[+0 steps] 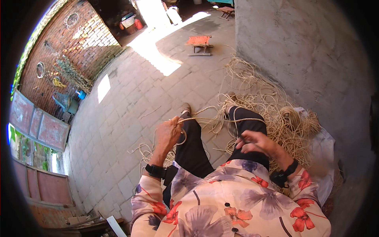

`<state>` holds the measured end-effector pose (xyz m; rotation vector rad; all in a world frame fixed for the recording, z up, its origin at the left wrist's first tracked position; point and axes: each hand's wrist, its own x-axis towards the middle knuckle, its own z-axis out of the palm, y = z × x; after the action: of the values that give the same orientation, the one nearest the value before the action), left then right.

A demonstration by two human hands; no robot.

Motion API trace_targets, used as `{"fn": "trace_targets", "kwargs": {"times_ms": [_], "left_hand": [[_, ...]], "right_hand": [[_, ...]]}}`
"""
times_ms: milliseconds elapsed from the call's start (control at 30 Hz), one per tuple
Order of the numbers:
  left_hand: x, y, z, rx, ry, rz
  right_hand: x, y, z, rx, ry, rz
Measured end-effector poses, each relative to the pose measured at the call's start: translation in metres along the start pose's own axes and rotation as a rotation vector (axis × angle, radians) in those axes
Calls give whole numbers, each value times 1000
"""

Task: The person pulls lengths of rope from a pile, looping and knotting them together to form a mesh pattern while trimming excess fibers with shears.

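Observation:
My left hand (169, 133) is closed around a straw-coloured rope (201, 118), above my left knee. A small loop of the rope hangs beside its fingers. From this hand the rope runs right, across to my right thigh. Above that thigh my right hand (254, 142) has its fingers stretched out and partly spread, slightly blurred, with no rope visibly gripped. A large tangled heap of the same rope (252, 85) lies on the floor around my right foot and along my right leg. More loose strands lie by my left leg, partly hidden by my left forearm.
A thick rope bundle (290, 118) rests on a pale sheet or sack (325, 148) to my right, beside a grey wall (304, 47). A low folding stool with an orange-red seat (198, 40) stands ahead on the paving. At left are a brick wall (75, 35) and a watering can (65, 102).

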<state>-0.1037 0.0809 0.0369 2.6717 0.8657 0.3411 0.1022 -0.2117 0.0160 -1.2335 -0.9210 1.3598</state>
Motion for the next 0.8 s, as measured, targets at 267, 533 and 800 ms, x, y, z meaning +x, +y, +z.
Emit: {"fn": "trace_targets", "kwargs": {"times_ms": [267, 533, 800], "left_hand": [[-26, 53, 28, 39, 27, 154], [-44, -7, 41, -270, 135, 130], [-46, -11, 47, -349, -8, 49]], "right_hand": [[64, 12, 52, 116, 58, 26], [35, 47, 13, 425, 207, -86], [30, 66, 8, 636, 311, -212]]}}
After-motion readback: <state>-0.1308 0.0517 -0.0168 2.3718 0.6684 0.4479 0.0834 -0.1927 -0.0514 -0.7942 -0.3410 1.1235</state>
